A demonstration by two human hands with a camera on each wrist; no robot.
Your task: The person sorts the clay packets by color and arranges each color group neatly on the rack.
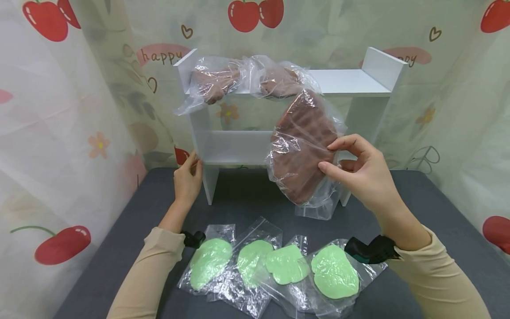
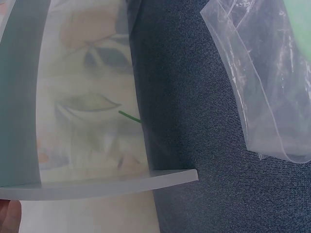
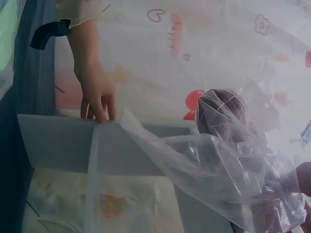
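Observation:
My right hand (image 1: 362, 170) pinches a flat brown slab with a grid-like surface (image 1: 303, 146), sealed in a clear plastic bag, between thumb and fingers. The slab hangs upright in front of the white shelf unit (image 1: 243, 146). At the unit's left side panel, my left hand (image 1: 188, 179) touches the outer face with its fingertips; the right wrist view shows the same hand (image 3: 97, 92) with fingers pointing down to the panel. Two bagged brown pieces, one at left (image 1: 217, 82) and another beside it (image 1: 279, 82), lie on the top board.
Several clear bags holding flat light-green pieces (image 1: 334, 272) lie across the front of the dark table (image 1: 131, 248). Some of these bags overlap. A patterned curtain (image 1: 99, 110) hangs behind and along both sides. The top board's right part (image 1: 350, 82) shows bare white.

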